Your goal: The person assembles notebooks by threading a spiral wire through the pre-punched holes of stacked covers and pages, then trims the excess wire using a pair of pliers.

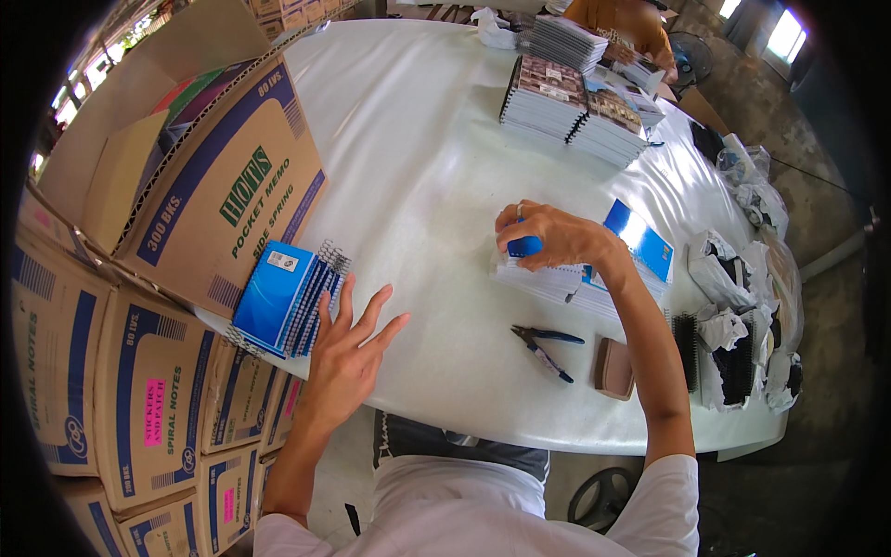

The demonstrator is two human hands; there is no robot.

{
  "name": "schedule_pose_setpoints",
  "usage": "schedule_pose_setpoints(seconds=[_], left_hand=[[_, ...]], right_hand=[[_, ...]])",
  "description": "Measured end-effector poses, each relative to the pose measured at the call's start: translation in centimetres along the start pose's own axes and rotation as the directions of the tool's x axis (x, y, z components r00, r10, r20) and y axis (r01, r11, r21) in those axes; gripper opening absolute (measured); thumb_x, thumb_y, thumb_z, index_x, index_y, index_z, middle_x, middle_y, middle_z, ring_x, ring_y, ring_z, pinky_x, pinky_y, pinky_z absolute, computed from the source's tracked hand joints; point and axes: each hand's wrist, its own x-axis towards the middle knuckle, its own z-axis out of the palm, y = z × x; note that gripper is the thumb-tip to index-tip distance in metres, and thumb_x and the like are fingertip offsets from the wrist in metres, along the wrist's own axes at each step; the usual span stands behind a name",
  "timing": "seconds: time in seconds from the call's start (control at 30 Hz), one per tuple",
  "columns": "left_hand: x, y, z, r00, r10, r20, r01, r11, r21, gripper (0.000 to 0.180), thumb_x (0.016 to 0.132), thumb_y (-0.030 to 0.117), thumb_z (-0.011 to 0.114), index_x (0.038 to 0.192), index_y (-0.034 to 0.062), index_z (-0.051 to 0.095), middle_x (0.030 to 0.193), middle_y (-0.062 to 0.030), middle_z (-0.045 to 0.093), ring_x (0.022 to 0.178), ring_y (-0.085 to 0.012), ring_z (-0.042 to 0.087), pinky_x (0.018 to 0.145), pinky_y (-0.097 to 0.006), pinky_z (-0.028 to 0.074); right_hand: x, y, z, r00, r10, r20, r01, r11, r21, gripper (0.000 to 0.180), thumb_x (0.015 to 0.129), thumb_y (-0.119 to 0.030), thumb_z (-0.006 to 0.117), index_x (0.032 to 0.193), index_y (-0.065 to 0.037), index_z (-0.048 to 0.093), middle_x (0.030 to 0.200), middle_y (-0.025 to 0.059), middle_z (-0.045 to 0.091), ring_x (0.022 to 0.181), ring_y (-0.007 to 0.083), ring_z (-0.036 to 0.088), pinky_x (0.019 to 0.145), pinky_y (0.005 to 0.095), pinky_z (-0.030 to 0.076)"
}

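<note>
My left hand (348, 348) is open with its fingers spread, resting at the right side of a stack of blue spiral notebooks (283, 297) near the table's left edge. My right hand (548, 237) is curled over a pile of unbound white notepads (548, 277), and a small blue piece (524, 246) shows under its fingers. A blue-covered notebook (640, 239) lies just right of that hand.
Blue-handled pliers (546, 345) and a brown pad (613, 369) lie on the white table (418, 148). Cardboard cartons (158, 278) stack at left. Notebook stacks (575, 102) sit at the far side near another person (622, 23). Bags of black coils (742, 353) crowd the right.
</note>
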Motion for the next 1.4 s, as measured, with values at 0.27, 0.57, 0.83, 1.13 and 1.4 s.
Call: schedule_pose_setpoints(seconds=[0.27,0.57,0.83,1.13,1.4], left_hand=[[-0.1,-0.1,0.4,1.000,0.002,-0.003,-0.002,0.998,-0.061,0.055,0.074,-0.013,0.062,0.121,0.0139,0.071,0.146,-0.0118,0.050,0.143,-0.0434,0.031,0.114,-0.059,0.022],[0.1,0.4,0.4,1.000,0.022,0.013,-0.021,0.998,-0.065,0.054,0.075,-0.014,0.060,0.121,0.0125,0.071,0.146,-0.0117,0.050,0.142,-0.0429,0.034,0.114,-0.058,0.023],[0.0,0.4,0.4,1.000,0.027,0.003,-0.027,0.996,-0.088,0.055,0.075,-0.014,0.060,0.121,0.0125,0.071,0.146,-0.0117,0.050,0.142,-0.0426,0.034,0.114,-0.058,0.023],[0.2,0.1,1.4,0.998,0.059,0.023,-0.056,0.992,-0.110,0.054,0.076,-0.012,0.063,0.123,0.0135,0.069,0.147,-0.0100,0.050,0.144,-0.0408,0.032,0.115,-0.058,0.022],[4.7,5.4,5.9,0.993,0.102,-0.060,-0.118,0.912,-0.394,0.076,0.081,0.011,0.076,0.148,0.0100,0.040,0.159,-0.0141,0.028,0.148,-0.0409,0.018,0.113,-0.062,0.021]], right_hand=[[0.2,1.0,-0.7,0.998,-0.058,0.017,0.057,0.996,0.063,0.030,0.072,-0.005,0.074,0.102,-0.009,0.067,0.116,0.0016,0.065,0.108,0.0275,0.056,0.093,0.0382,0.049],[-0.1,0.2,0.0,0.999,-0.032,-0.003,0.032,0.999,0.032,0.032,0.069,-0.004,0.073,0.100,-0.010,0.070,0.118,0.0045,0.064,0.109,0.0274,0.055,0.096,0.0399,0.048],[-0.1,0.1,-0.2,1.000,-0.021,0.011,0.021,1.000,0.008,0.029,0.071,-0.006,0.072,0.100,-0.011,0.070,0.119,0.0047,0.063,0.109,0.0274,0.055,0.096,0.0410,0.048],[0.1,0.3,-0.4,1.000,-0.013,-0.026,0.013,1.000,0.002,0.023,0.078,-0.007,0.072,0.101,-0.009,0.067,0.115,0.0047,0.067,0.102,0.0282,0.060,0.090,0.0393,0.050],[-3.4,-3.4,-2.1,0.580,-0.283,-0.764,-0.197,0.861,-0.469,0.029,0.080,0.001,0.064,0.109,0.001,0.066,0.099,0.0167,0.071,0.073,0.0252,0.063,0.070,0.0332,0.053]])
